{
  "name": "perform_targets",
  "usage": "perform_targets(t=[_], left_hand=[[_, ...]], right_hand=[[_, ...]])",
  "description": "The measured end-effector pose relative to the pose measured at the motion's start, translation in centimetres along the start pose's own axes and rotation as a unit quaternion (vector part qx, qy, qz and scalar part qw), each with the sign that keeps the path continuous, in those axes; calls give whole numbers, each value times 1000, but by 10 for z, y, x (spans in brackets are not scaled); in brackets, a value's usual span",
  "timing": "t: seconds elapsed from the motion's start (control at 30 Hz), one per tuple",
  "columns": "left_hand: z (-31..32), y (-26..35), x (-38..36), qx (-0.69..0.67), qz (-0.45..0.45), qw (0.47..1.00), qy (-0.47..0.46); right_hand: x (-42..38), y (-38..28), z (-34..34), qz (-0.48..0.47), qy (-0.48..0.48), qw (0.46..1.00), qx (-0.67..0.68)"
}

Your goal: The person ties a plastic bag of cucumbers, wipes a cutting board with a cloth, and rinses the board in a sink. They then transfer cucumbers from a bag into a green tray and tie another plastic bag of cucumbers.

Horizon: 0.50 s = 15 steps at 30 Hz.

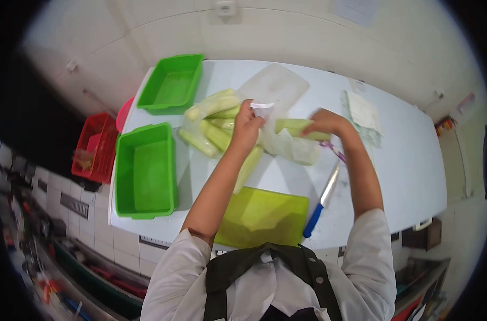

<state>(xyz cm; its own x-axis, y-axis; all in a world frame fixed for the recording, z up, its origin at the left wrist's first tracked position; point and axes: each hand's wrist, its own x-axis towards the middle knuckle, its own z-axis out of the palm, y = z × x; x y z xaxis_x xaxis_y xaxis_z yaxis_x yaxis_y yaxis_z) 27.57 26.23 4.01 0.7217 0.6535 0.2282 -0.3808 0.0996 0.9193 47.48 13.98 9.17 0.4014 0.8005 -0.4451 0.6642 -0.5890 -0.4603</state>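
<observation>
My left hand [247,125] is closed on the edge of a clear plastic bag [275,136], thumb and fingers pinching it near the middle of the table. My right hand [329,123] curls over the right end of a long pale green squash [292,127], which lies against the bag; its fingers are slightly blurred. Several more pale green squashes [217,134] lie in a heap left of my left hand, some inside clear plastic. Below my right hand are purple-handled scissors [337,152], partly covered, and a knife [323,198] with a blue handle.
A yellow-green cutting board [262,216] lies near the front edge, and a translucent white board [275,85] lies behind the bag. Two green tubs [173,85] stand along the left side. Folded cloth [362,115] rests at the right. A red crate [94,144] stands beyond the table's left edge.
</observation>
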Motion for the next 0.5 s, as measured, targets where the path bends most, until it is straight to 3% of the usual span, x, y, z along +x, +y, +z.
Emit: perform_targets(t=[0.03,0.07,0.1,0.17,0.2,0.23,0.3,0.33,0.37,0.4,0.43,0.47,0.5], left_hand=[[-13,-4,-1,9,21,1000,16],[-23,-32,1,92,63,989,97],[-31,-58,1,178,96,961,186],[-33,-49,-17,212,32,967,137],[-31,-81,-20,216,70,960,166],[-26,-99,-26,226,15,961,159],[-12,-50,-57,122,-104,984,72],[-9,-52,-64,136,-87,985,59],[-2,-57,-68,146,-71,986,43],[6,-63,-72,155,-54,986,27],[12,-76,-79,232,46,971,42],[15,-95,-87,306,148,939,57],[16,-117,-93,376,248,890,70]], right_hand=[[-7,11,-3,17,7,999,-41],[-25,7,-11,32,36,995,-89],[-44,11,-19,-8,46,999,-18],[-94,-10,-33,-70,23,988,136],[-115,-30,-36,-85,-6,979,186],[-124,-55,-33,-110,-15,974,198],[-128,-110,-3,-175,-12,963,204],[-122,-141,17,-217,-2,957,194],[-114,-170,34,-219,-70,956,184],[-99,-199,52,-218,-137,951,174],[-76,-216,81,-243,-178,938,169],[-58,-244,106,-176,-256,936,168],[-36,-263,141,-133,-325,900,258]])
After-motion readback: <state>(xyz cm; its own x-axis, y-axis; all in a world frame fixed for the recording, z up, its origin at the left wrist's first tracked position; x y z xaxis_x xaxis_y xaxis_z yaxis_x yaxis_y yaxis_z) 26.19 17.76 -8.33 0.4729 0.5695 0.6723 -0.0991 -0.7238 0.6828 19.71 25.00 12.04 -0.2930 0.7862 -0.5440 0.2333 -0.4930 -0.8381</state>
